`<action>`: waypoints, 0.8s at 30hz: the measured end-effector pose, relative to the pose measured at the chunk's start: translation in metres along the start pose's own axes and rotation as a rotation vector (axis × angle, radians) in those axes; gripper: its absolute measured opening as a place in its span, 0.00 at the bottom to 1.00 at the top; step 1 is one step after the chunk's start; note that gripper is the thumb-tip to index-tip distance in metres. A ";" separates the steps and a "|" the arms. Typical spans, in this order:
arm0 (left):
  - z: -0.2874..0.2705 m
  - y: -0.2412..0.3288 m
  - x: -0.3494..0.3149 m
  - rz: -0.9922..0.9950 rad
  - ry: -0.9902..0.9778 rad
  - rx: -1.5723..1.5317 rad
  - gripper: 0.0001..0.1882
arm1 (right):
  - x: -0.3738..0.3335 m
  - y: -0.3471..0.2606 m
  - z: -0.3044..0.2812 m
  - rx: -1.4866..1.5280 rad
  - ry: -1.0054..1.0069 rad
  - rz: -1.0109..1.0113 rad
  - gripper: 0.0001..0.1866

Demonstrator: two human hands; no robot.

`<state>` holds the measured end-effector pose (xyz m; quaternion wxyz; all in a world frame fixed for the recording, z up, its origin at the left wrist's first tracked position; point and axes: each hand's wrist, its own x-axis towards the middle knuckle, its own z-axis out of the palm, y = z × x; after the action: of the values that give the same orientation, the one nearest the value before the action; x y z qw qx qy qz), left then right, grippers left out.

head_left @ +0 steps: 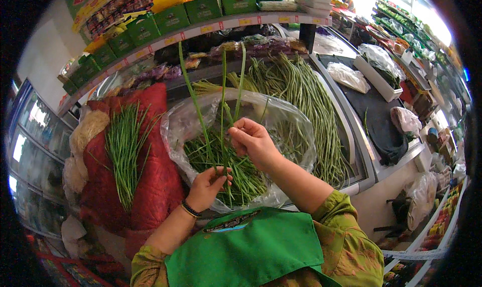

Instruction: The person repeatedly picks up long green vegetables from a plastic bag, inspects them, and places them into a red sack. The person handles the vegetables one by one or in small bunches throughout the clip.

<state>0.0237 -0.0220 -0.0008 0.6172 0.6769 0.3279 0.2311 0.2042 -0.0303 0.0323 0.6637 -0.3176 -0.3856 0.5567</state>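
My left hand (207,187) pinches long, thin green stalks (191,88) near their lower ends, so they stand up in front of me. My right hand (255,145) is closed at the fingertips on another green stalk (240,78), just right of them. Both hands are over a large clear plastic bag (299,120), which lies open and holds a heap of loose green stalks (246,175). To the left, a sorted bunch of the same green stalks (124,154) rests on a red quilted cloth (163,186).
Long beans (301,96) lie in a pile right of the bag. Behind, a shelf edge (221,27) carries green boxes (201,13). A dark counter (369,101) with plastic-wrapped goods stands at right. Glass-door coolers (40,146) line the left.
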 end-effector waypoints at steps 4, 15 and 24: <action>-0.002 -0.005 0.000 -0.005 -0.001 -0.008 0.11 | -0.004 -0.004 0.002 -0.083 0.061 -0.001 0.04; -0.008 -0.019 -0.008 0.042 0.039 0.018 0.10 | -0.008 0.022 -0.069 -0.674 0.040 0.120 0.24; -0.009 -0.021 -0.013 0.055 -0.023 0.079 0.11 | 0.024 -0.049 -0.022 -0.385 0.045 0.063 0.22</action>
<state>0.0054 -0.0245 -0.0190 0.5872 0.7119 0.3111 0.2272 0.2499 -0.0154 0.0666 0.5813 -0.4629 -0.4601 0.4859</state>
